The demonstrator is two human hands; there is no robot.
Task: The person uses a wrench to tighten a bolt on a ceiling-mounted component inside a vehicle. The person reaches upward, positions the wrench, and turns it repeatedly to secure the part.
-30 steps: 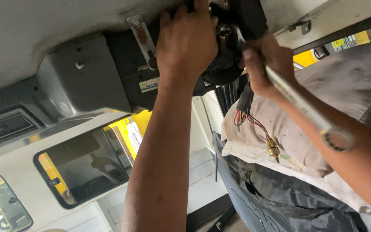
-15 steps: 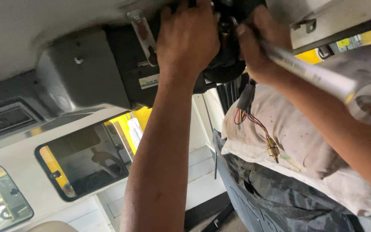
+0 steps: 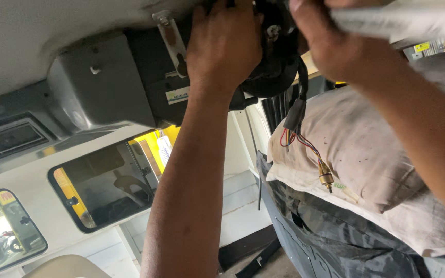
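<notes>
Two hands stay up at the black round unit (image 3: pixel 276 56) under the roof: your left hand (image 3: pixel 225 46) cups it, fingers curled; your right hand (image 3: pixel 330 44), risen since earlier, grips the silver wrench (image 3: pixel 403 23), now nearly level.

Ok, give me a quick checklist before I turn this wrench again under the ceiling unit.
1. Left hand braced flat on the black round part: ok.
2. Right hand gripping the metal wrench: ok.
3. Wrench head seated on its fastener: cannot tell, hidden behind the hands.
4. Loose wire bundle hanging clear of both hands: ok.
5. Its dangling metal plug connected: not ok, it hangs free.
6. Grey housing sitting against the ceiling: ok.
</notes>
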